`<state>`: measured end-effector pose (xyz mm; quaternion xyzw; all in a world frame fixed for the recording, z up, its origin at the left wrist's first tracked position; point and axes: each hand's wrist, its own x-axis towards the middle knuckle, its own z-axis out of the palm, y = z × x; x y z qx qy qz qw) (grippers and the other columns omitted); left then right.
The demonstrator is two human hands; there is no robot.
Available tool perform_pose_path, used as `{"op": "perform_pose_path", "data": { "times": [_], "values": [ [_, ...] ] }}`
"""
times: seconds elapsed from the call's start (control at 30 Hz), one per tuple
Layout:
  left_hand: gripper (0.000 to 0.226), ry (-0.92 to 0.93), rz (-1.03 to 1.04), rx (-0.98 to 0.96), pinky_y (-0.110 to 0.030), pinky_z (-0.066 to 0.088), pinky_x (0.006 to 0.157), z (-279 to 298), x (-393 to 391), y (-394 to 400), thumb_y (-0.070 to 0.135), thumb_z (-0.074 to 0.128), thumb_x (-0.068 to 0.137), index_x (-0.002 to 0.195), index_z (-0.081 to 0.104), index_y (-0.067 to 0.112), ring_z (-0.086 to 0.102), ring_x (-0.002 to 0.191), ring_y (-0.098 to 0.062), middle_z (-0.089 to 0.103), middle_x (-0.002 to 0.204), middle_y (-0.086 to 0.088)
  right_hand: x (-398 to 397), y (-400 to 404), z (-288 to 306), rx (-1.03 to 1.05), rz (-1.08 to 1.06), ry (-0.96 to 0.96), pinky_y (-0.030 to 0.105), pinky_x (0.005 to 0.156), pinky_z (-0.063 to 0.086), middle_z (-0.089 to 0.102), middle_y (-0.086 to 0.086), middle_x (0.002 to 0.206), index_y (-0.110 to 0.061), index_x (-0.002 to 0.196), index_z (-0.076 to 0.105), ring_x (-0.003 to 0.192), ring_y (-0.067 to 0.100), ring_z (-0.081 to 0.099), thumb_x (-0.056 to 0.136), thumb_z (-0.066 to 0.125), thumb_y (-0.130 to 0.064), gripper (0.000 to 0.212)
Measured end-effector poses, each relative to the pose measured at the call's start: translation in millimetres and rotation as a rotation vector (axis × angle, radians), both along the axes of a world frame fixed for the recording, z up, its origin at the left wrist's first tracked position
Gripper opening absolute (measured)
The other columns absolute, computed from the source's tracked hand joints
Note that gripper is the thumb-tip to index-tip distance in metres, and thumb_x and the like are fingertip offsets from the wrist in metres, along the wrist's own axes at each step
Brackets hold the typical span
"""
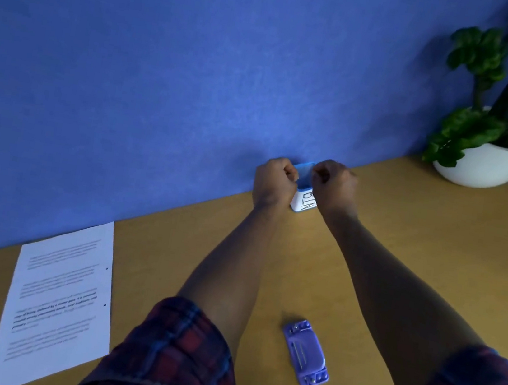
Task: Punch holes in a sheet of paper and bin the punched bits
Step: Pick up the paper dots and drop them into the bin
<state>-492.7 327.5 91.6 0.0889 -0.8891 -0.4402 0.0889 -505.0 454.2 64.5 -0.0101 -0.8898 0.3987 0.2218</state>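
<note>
A small blue bin [304, 202] with a white label reading "BIN" stands against the blue wall. My left hand [275, 180] and my right hand [333, 184] are both curled into fists at the bin's rim, one on each side of its opening. Nothing shows inside either fist. The purple hole punch [305, 353] lies flat on the wooden table [402, 245] between my forearms, near the front. A printed sheet of paper [59, 302] lies at the left, with two punched holes along its right edge.
A white bowl-shaped pot [492, 157] with a green plant stands at the back right corner. The blue wall [163, 81] runs along the table's far edge. My rolled plaid sleeves fill the lower edge of the view.
</note>
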Motion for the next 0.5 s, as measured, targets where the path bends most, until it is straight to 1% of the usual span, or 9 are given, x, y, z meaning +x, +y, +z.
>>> {"op": "perform_pose_path", "data": {
  "times": [0.13, 0.2, 0.23, 0.27, 0.33, 0.4, 0.47, 0.5],
  "values": [
    [0.022, 0.01, -0.034, -0.065, -0.03, 0.058, 0.073, -3.7, -19.8, 10.4, 0.0, 0.059, 0.085, 0.082, 0.077, 0.013, 0.07, 0.083, -0.017, 0.077, 0.086, 0.0, -13.2, 0.2, -9.3, 0.046, 0.025, -0.032, 0.028, 0.062, 0.046, 0.072, 0.01, 0.08, -0.005, 0.08, 0.071, 0.071, 0.024, 0.063, 0.081, 0.058, -0.003, 0.013],
    [0.023, -0.008, -0.047, -0.1, -0.03, 0.057, 0.071, -5.4, -24.7, 13.2, 0.001, 0.058, 0.085, 0.083, 0.077, 0.014, 0.069, 0.084, -0.018, 0.077, 0.089, -0.002, -17.7, 0.4, -11.8, 0.083, 0.036, -0.06, 0.032, 0.059, 0.048, 0.07, 0.011, 0.075, -0.004, 0.077, 0.069, 0.068, 0.026, 0.062, 0.079, 0.055, -0.001, 0.015],
    [0.024, -0.015, -0.047, -0.118, -0.028, 0.055, 0.066, -6.8, -26.0, 13.7, 0.001, 0.058, 0.085, 0.079, 0.076, 0.015, 0.068, 0.081, -0.019, 0.076, 0.086, -0.002, -18.2, 0.4, -11.8, 0.113, 0.041, -0.076, 0.034, 0.055, 0.048, 0.066, 0.011, 0.069, -0.004, 0.074, 0.066, 0.063, 0.027, 0.059, 0.077, 0.052, 0.001, 0.015],
    [0.025, -0.02, -0.046, -0.138, -0.027, 0.05, 0.061, -8.2, -26.8, 13.9, 0.0, 0.057, 0.085, 0.073, 0.072, 0.015, 0.067, 0.077, -0.019, 0.074, 0.081, -0.002, -18.1, 0.5, -10.9, 0.137, 0.046, -0.094, 0.034, 0.051, 0.044, 0.059, 0.008, 0.062, -0.004, 0.069, 0.061, 0.057, 0.025, 0.053, 0.076, 0.049, 0.001, 0.015],
    [0.025, -0.018, -0.049, -0.162, -0.026, 0.045, 0.055, -9.6, -26.0, 13.2, -0.003, 0.057, 0.085, 0.071, 0.069, 0.013, 0.065, 0.072, -0.018, 0.07, 0.075, -0.002, -14.9, 1.5, -6.9, 0.152, 0.052, -0.11, 0.029, 0.046, 0.032, 0.043, -0.002, 0.053, -0.01, 0.063, 0.051, 0.048, 0.016, 0.039, 0.075, 0.046, 0.003, 0.018],
    [0.024, -0.002, -0.052, -0.166, -0.03, 0.052, 0.06, -10.3, -24.7, 11.2, -0.004, 0.058, 0.086, 0.083, 0.075, 0.013, 0.067, 0.077, -0.017, 0.074, 0.082, -0.001, -10.0, 3.2, -3.2, 0.151, 0.045, -0.086, 0.024, 0.044, 0.026, 0.037, -0.006, 0.051, -0.013, 0.063, 0.049, 0.045, 0.008, 0.033, 0.076, 0.047, 0.005, 0.022],
    [0.026, 0.01, -0.051, -0.154, -0.033, 0.059, 0.07, -10.4, -21.3, 9.1, -0.004, 0.059, 0.085, 0.093, 0.077, 0.014, 0.069, 0.085, -0.017, 0.076, 0.092, 0.0, -5.8, 4.4, -2.4, 0.159, 0.031, -0.054, 0.02, 0.043, 0.023, 0.034, -0.007, 0.049, -0.012, 0.062, 0.049, 0.043, 0.007, 0.03, 0.077, 0.049, 0.006, 0.023],
    [0.027, 0.012, -0.048, -0.146, -0.034, 0.06, 0.073, -10.7, -19.1, 7.9, -0.004, 0.06, 0.085, 0.097, 0.077, 0.014, 0.07, 0.088, -0.016, 0.077, 0.095, 0.001, -4.0, 4.4, -2.5, 0.157, 0.029, -0.041, 0.019, 0.043, 0.023, 0.035, -0.007, 0.048, -0.012, 0.062, 0.05, 0.043, 0.007, 0.03, 0.079, 0.05, 0.005, 0.024]
  ]
}}
